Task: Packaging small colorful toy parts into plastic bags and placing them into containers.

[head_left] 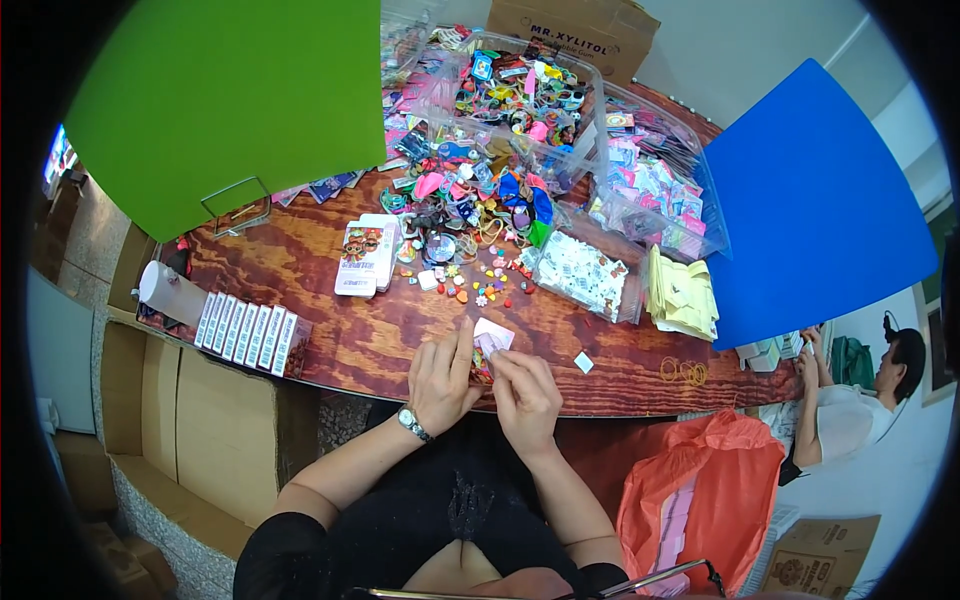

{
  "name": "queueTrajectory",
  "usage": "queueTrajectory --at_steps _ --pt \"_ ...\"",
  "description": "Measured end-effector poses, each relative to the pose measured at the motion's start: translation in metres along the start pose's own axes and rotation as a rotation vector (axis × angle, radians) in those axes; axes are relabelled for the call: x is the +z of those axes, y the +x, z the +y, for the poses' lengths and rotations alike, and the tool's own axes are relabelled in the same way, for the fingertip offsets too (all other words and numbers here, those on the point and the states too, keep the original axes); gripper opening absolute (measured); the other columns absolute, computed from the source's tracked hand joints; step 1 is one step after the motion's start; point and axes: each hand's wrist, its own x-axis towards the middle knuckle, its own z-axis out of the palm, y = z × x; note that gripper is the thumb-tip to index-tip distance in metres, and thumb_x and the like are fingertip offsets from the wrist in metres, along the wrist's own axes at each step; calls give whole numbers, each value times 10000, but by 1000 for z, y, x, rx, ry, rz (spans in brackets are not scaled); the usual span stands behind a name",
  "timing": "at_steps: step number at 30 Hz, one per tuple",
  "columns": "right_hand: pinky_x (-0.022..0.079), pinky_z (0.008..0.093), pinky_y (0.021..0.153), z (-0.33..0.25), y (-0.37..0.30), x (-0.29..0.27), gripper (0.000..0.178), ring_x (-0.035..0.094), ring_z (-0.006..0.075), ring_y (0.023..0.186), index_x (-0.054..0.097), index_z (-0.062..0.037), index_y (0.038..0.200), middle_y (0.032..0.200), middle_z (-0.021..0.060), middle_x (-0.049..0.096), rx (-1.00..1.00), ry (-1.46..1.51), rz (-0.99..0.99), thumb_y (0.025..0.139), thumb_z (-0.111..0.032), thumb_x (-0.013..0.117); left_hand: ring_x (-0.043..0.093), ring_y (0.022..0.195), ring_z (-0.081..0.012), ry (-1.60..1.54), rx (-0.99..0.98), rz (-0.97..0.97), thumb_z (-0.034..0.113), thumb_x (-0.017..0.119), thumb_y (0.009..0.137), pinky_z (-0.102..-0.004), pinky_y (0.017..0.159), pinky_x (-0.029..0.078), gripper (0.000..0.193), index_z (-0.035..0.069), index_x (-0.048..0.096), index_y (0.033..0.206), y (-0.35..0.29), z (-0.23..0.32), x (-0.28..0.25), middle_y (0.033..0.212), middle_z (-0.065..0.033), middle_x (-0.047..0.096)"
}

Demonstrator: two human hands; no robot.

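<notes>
Pink packet point(494, 331), lower centre of frame | right hand point(527, 393) grip pinches it; left hand point(440, 380) alongside, grip I can't tell | looks light, thin, easily creased; best held by its edges

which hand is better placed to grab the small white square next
Probably the right hand: the small white square lies to its right. The left hand is farther, though both are at the pink packet.
</notes>
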Motion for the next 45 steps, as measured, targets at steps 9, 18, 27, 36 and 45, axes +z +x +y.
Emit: queueTrajectory --at_steps 9,18,27,36,45 --pt "554 344 876 -2 -22 7 316 704 276 1039 621 26 1274 1133 175 718 192 115 22 957 20 615 515 978 -339 -3 -21 -9 141 796 603 -438 862 416 1042 -96 325 1502 -4 3 1 1245 -202 532" --pt "520 383 971 -6 -29 15 384 658 323 1169 552 73 1347 1255 227 662 72 63 -5 965 30 568 512 963 -346 17 -30 1 127 716 660 -440 853 406 955 -110 320 1496 -3 3 1 1233 -216 534" --pt "473 395 1036 5 -24 12 536 581 337 1253 518 34 1392 1356 212 583 56 88 -23 897 -67 699 527 1068 -362 75 39 -40 147 702 707 -454 901 401 855 -91 391 1467 5 -2 -8 1249 -210 545" --pt "491 332 999 30 -24 25 532 581 221 1221 409 36 1473 1369 168 564 501 549 -59 997 -88 609 444 1341 -408 224 204 -159 235 739 776 -652 1122 275 784 -84 432 1422 7 -3 -10 1408 -252 480" --pt "509 361 1029 43 -25 33 443 558 193 1261 380 -14 1489 1410 99 525 970 1420 6 1084 -180 450 300 1471 -419 -605 -87 -193 380 927 674 -479 1187 284 1279 -54 124 1570 11 -26 -5 1600 -292 237"
